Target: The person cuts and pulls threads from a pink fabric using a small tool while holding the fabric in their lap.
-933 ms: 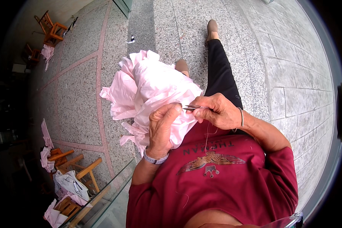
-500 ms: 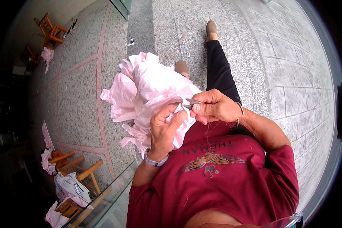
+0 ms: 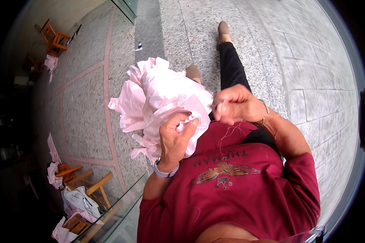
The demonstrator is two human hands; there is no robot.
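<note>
A large bundle of crumpled pink cloth (image 3: 158, 97) rests on my lap. My left hand (image 3: 176, 135) grips its near edge from below, fingers curled into the fabric, with a pale band on the wrist. My right hand (image 3: 237, 105) is closed around a small metal tool (image 3: 215, 104) whose tip touches the edge of the cloth beside my left fingers. A few loose threads (image 3: 227, 135) hang from under my right hand onto my dark red shirt. My black-trousered leg stretches out ahead over the floor.
Grey granite paving (image 3: 85, 101) lies all around, with a pale stone wall (image 3: 312, 81) on the right. Low wooden chairs (image 3: 89, 190) and more pink cloth pieces (image 3: 52, 174) stand at lower left, and more chairs (image 3: 54, 38) at upper left. A glass panel (image 3: 121, 210) runs beside me.
My right hand has moved slightly up and left with the tool, closing onto the cloth's edge. My left fingers have shifted their hold on the fabric.
</note>
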